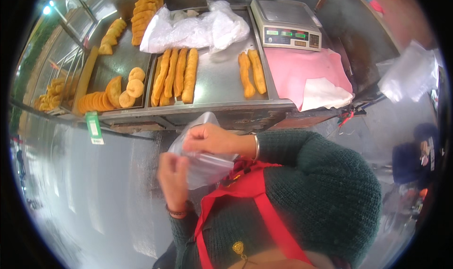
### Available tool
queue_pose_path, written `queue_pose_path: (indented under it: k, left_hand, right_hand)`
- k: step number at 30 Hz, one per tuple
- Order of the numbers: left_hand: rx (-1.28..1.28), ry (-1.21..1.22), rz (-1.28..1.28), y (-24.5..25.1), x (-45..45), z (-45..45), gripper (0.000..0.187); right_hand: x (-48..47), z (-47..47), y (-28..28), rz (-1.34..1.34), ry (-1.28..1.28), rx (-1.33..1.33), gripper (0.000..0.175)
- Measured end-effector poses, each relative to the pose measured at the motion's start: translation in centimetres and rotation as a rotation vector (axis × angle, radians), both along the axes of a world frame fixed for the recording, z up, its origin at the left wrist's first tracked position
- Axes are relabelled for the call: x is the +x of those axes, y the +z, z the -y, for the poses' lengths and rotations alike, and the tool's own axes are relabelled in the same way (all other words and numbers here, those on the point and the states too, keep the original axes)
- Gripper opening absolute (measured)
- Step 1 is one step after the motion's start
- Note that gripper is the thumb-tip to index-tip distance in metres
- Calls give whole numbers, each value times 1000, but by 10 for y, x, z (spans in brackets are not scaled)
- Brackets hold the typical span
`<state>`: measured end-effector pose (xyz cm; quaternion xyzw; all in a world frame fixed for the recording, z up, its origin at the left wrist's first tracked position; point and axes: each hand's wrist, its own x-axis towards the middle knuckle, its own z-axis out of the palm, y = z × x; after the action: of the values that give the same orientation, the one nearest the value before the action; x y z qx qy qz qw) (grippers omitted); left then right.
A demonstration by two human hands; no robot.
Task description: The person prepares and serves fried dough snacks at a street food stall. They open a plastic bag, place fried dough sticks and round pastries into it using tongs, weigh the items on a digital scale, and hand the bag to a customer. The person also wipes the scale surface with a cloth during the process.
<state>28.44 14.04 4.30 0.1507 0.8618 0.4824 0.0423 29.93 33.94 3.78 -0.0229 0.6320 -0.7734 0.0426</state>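
Before my chest, a clear plastic bag hangs between my two hands. My right hand, with a silver bangle at the wrist, pinches the bag near its upper part. Lower and to the left, my left hand grips the bag's edge between thumb and fingers; it is blurred. Just beyond the hands is the front edge of a metal counter. Several long fried dough sticks lie side by side on its metal tray, and two more dough sticks lie at the tray's right.
Round flat cakes and a row of fried pastries fill the left tray's front. White plastic bags lie behind the dough sticks. A digital scale stands on the right, behind a pink cloth. More clear bags hang far right.
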Motion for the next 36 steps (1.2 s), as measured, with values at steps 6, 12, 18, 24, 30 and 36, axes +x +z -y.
queue_pose_path:
  k: [6, 12, 18, 24, 30, 36]
  left_hand:
    - [553, -340, 534, -4, -12, -42, 9]
    - [1303, 10, 878, -49, -79, -7, 22]
    - [1045, -16, 314, -7, -136, 9, 32]
    - [825, -534, 140, 44, -83, -93, 22]
    - [-140, -280, -642, 67, -89, -124, 20]
    - [-205, 36, -309, 46, -89, -54, 30]
  right_hand:
    - [7, -13, 8, 233, 52, -243, 27]
    - [26, -100, 2, -539, -617, 1000, 21]
    - [53, -179, 21, 59, -845, 1031, 14]
    - [39, -146, 42, -505, -436, 1183, 61]
    - [11, -170, 66, -704, -649, 1303, 19]
    - [-12, -221, 65, -452, 791, 1031, 31]
